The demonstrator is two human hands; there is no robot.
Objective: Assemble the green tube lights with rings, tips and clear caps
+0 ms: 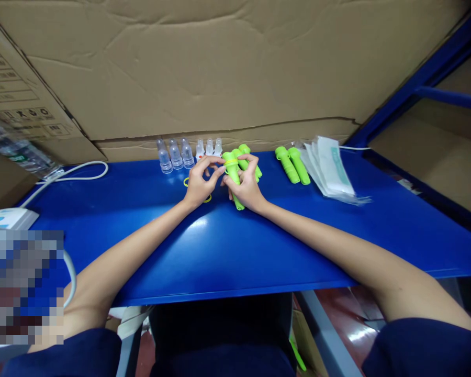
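Apparently, rings [209, 200] partly behind left hand [200, 184]

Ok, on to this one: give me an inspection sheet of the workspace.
Surface: blue tabletop, glossy, reflecting light.
Job's things: held lime-green flashlight body with a yellow ring around its head; two similar bodies just behind; another pair at right; loose yellow rings; three clear plastic covers; three smaller clear-topped white pieces.
Clutter: plastic-wrapped white packets at right; plastic bottle at left.
Grip: right hand around the held body; left hand fingertips at its ring, pinch unclear.
Cables: white cable looped at left.
Surroundings: cardboard panel behind; blue frame at right.
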